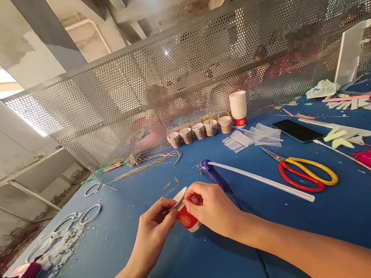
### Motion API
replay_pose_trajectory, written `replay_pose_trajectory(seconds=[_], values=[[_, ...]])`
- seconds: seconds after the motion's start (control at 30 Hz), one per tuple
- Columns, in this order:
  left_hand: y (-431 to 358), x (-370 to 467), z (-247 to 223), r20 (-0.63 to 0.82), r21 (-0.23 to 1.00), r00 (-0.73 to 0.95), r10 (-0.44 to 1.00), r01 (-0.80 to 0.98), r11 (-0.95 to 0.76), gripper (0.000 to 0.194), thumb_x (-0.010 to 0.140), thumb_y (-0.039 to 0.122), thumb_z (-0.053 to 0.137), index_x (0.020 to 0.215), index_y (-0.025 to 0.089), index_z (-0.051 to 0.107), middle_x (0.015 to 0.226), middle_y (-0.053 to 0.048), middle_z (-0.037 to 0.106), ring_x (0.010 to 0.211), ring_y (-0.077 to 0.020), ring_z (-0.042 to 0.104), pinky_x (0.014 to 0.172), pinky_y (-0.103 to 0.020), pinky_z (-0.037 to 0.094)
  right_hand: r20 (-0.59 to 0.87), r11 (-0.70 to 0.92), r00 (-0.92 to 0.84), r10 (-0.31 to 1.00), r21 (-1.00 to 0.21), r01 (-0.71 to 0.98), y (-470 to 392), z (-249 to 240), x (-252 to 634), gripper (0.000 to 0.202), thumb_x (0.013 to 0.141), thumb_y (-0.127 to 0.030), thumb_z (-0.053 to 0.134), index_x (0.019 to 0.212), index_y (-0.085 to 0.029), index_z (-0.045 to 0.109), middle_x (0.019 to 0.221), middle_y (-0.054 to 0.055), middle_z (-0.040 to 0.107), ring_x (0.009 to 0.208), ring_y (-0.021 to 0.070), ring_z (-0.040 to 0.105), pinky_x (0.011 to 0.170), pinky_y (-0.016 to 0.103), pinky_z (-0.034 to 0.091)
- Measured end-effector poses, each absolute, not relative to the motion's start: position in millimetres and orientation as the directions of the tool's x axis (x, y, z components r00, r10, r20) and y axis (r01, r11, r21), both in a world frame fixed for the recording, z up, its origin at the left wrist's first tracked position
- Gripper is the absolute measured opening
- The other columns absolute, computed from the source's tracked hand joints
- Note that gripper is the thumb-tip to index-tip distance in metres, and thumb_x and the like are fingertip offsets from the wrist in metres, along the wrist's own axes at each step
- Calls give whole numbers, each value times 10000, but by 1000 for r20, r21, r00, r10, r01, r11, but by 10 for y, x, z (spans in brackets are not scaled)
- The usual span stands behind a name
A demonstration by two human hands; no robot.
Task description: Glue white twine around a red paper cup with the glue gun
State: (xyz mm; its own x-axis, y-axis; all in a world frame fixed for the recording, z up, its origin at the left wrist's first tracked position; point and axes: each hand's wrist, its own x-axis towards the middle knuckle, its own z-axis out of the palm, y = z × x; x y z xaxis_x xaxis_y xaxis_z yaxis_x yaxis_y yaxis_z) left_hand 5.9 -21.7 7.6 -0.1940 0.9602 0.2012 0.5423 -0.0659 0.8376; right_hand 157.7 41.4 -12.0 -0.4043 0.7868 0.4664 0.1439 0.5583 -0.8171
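A small red and white paper cup lies tilted between my hands, low over the blue table. My left hand is closed in a pinch at the cup's rim, on its left side. Thumb and fingers of my right hand pinch at the rim from the other side. A thin strip or cord seems to run along the rim between the fingertips; its kind cannot be made out. Just beyond my right hand lies a blue glue gun with a long white glue stick in it.
Scissors and a phone lie to the right. Small decorated cups and a cup stack line the mesh partition. Cords and white rings are at left. A black cable crosses the front edge.
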Motion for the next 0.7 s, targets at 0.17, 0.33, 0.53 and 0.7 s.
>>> replay_pose_trajectory(seconds=[0.17,0.33,0.53,0.7], values=[[-223,1,28,205,855,-165,965,509,-94,147,725,208,486,684,185,626,571,32,482,594,-130,440,557,-212,375,493,582,-404,771,-802,133,418,-131,1579,136,742,-76,550,666,-188,560,651,-31,587,593,100,504,557,208,380],[-218,-36,-29,222,889,-159,962,439,-132,160,754,229,478,704,182,622,611,20,502,616,-138,432,575,-224,376,499,587,-401,768,-800,128,430,-138,1572,133,747,-80,563,668,-187,569,650,-29,591,599,102,514,564,208,390],[-208,-20,-14,219,879,-181,959,464,-113,189,770,363,611,713,184,629,606,35,503,591,-118,428,559,-196,378,514,598,-408,754,-794,106,441,-138,1581,133,747,-60,580,689,-179,592,688,-20,630,603,98,550,568,201,420],[-207,-4,10,219,871,-157,963,477,-120,201,780,381,627,752,186,667,636,31,543,601,-111,436,566,-188,378,552,632,-394,735,-768,103,435,-138,1588,132,757,-56,586,709,-177,605,705,-12,638,614,101,567,579,206,440]])
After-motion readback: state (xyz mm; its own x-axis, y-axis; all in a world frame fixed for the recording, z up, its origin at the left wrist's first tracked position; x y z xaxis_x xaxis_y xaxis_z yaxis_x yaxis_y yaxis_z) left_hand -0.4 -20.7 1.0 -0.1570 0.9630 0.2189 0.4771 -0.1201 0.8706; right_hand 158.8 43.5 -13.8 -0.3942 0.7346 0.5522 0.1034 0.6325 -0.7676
